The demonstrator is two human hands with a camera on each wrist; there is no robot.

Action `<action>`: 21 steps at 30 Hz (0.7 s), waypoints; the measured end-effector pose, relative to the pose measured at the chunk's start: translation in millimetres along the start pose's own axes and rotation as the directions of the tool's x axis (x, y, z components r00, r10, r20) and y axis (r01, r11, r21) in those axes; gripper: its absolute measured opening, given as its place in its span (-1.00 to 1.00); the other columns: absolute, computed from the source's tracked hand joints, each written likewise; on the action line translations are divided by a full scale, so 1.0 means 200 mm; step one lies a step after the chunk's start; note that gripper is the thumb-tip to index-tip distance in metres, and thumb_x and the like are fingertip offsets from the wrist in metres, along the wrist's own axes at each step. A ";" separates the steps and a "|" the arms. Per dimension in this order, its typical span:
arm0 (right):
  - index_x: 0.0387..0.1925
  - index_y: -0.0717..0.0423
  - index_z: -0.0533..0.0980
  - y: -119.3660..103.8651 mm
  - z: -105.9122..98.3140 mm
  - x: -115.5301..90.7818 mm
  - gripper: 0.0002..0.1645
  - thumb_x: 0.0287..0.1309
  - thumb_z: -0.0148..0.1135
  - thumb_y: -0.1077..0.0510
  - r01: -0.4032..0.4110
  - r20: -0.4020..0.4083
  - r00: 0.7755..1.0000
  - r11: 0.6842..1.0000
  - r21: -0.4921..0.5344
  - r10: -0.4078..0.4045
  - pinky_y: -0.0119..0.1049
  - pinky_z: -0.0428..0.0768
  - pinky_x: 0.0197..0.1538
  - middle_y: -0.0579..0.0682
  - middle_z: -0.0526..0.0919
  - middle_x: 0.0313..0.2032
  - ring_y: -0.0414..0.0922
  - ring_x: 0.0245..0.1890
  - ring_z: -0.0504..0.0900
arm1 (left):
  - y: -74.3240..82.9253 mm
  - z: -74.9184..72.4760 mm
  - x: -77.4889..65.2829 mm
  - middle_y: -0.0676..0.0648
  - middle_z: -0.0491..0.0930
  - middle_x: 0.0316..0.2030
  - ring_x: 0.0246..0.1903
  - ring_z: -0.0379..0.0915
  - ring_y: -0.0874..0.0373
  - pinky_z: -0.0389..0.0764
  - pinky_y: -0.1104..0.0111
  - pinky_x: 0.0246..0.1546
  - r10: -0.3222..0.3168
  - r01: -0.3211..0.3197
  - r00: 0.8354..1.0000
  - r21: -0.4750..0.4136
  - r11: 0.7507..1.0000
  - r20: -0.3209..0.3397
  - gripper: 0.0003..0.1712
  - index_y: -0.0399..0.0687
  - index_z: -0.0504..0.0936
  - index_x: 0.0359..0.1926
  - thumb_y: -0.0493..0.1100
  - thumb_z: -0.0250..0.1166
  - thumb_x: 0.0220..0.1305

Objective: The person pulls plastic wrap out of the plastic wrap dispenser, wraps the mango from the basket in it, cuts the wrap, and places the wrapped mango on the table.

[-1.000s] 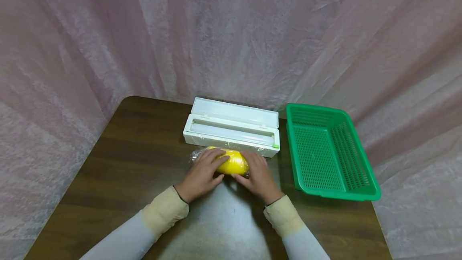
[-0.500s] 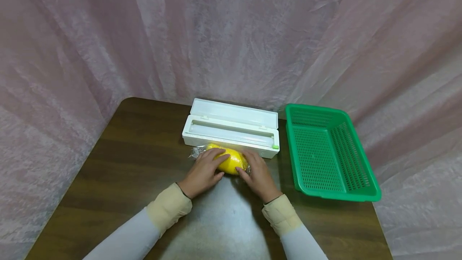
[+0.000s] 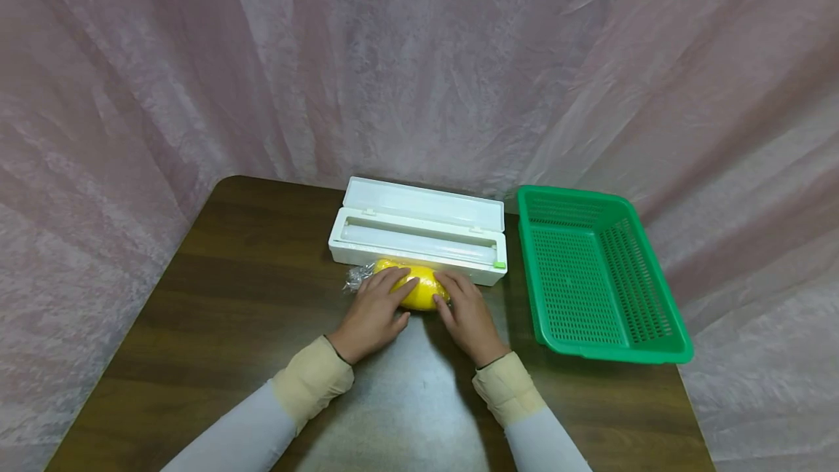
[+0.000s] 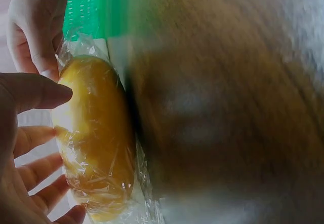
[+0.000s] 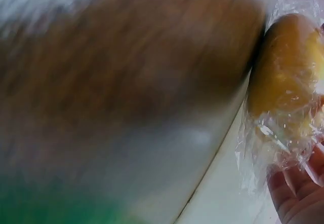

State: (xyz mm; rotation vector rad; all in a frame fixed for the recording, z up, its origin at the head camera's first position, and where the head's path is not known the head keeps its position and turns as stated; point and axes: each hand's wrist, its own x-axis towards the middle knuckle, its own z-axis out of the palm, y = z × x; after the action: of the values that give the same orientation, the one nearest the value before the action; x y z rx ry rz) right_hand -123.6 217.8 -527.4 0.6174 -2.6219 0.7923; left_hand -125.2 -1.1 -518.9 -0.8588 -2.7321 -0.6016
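An oblong yellow fruit lies wrapped in clear cling film on the table, right in front of a white film dispenser. Bunched film sticks out at its left end. My left hand rests spread, relaxed fingertips along the fruit's far side; its thumb is apart from the fingers. At the other end, my right hand touches the fruit and the loose film with its fingers, thumb near the front. In the right wrist view those fingers meet the crinkled film, and part of the hand is cut off.
The dispenser's lid stands open behind, with a roll inside and a green slider at its right end. A green plastic basket stands on the table's right side. A pink curtain hangs behind the wooden table.
The fruit has turned slightly toward the dispenser under my hands. My right thumb has moved up from beneath the fruit's near side. My left thumb has drawn back a little.
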 end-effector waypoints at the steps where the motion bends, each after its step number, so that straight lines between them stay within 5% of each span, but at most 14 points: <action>1: 0.26 0.18 0.51 0.00 0.00 0.00 -0.50 0.33 0.30 0.16 -0.007 0.001 1.000 1.000 -0.003 0.007 0.08 0.53 0.26 0.12 0.58 0.18 0.11 0.18 0.58 | 0.00 0.00 0.00 -0.18 0.44 0.36 0.37 0.30 -0.16 0.32 -0.10 0.37 -0.003 0.003 1.000 0.007 1.000 -0.002 -0.28 -0.04 0.50 0.36 -0.09 0.47 0.17; 17: 0.35 0.19 0.45 -0.01 -0.02 -0.03 -0.40 0.32 0.29 0.15 -0.066 0.036 0.997 0.998 -0.022 0.066 0.20 0.41 0.33 0.14 0.52 0.30 0.16 0.28 0.48 | 0.06 -0.03 0.03 -0.20 0.45 0.35 0.37 0.28 -0.18 0.30 -0.15 0.33 -0.088 0.090 0.995 -0.056 0.994 0.041 -0.40 -0.06 0.55 0.32 -0.07 0.38 0.27; 21: 0.31 0.22 0.47 0.00 -0.04 -0.04 -0.42 0.28 0.30 0.19 -0.102 -0.029 0.994 0.995 0.015 0.103 0.20 0.42 0.31 0.18 0.51 0.27 0.18 0.25 0.49 | 0.06 -0.04 0.04 -0.19 0.44 0.36 0.37 0.27 -0.18 0.31 -0.15 0.32 -0.097 0.099 0.994 -0.039 0.994 0.048 -0.42 -0.06 0.56 0.31 -0.07 0.36 0.29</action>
State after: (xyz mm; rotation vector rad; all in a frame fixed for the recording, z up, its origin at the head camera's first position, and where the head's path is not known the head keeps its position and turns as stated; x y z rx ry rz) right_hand -115.1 225.4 -523.9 0.4745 -2.6408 0.8439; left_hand -123.0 8.2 -505.9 -0.7598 -2.8263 -0.6681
